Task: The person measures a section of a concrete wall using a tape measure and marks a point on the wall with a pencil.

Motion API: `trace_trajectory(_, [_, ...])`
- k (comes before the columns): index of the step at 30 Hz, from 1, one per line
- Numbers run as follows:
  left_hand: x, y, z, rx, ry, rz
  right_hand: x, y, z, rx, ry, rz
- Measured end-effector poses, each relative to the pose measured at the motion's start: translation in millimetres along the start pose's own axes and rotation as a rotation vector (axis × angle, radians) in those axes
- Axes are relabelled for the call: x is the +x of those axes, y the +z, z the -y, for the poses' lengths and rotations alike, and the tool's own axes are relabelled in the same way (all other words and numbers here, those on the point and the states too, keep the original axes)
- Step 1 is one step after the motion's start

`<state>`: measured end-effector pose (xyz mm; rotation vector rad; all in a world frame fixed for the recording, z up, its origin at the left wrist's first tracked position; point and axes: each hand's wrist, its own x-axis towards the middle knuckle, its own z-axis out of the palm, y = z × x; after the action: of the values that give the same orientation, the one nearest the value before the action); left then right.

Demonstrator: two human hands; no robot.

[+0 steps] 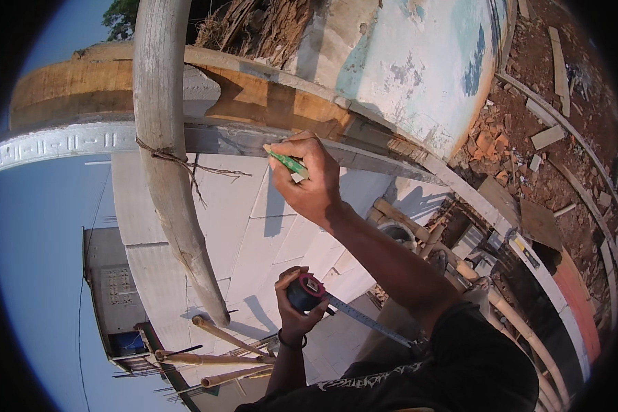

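My right hand [307, 175] is closed around a green pencil [290, 163]. The pencil's tip meets the side of a long grey beam [233, 140] that runs beneath timber boards; whether it presses on it I cannot tell. Lower down, my left hand [293, 309] grips a dark tape measure [305, 291] with a red rim. Its blade [364, 318] is pulled out and slants down to the right towards my body. The blade's far end is hard to make out.
A thick upright pole [161, 89], tied with twisted wire [185, 163], stands left of my hands. Pale block wall [220, 199] lies behind them. Bamboo poles [213, 358] jut out below. A yellow-and-grey cutter [525, 251] rests on the beam at right, near rubble [491, 144].
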<state>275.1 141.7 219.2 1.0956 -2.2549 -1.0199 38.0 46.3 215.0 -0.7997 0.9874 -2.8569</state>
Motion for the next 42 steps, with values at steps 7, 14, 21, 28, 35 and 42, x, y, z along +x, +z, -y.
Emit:
trace_trajectory(7, [-35.2, 3.7, -9.1, -0.043, -0.198, 0.185, 11.7, 6.8, 1.7, -0.105, 0.011, -0.068])
trace_trajectory(14, [-37.8, 2.6, -12.7, -0.024, -0.185, 0.251, 8.1, 0.2, -1.6, -0.082, 0.022, 0.011])
trace_trajectory(21, [-43.5, -4.8, -11.7, 0.012, -0.151, 0.331, 7.9, -0.7, -2.9, -0.083, -0.05, 0.038])
trace_trajectory(28, [-47.2, -4.9, -7.0, -0.024, -0.174, 0.307, 9.2, 1.0, -6.2, -0.067, -0.036, -0.004])
trace_trajectory(35, [-45.6, -11.1, 1.8, -0.011, -0.163, 0.326, 8.3, -0.7, -8.4, -0.031, -0.054, -0.001])
trace_trajectory(42, [-42.3, -16.6, 7.5, 0.009, -0.14, 0.34, 8.7, -3.3, -4.6, -0.054, -0.045, -0.003])
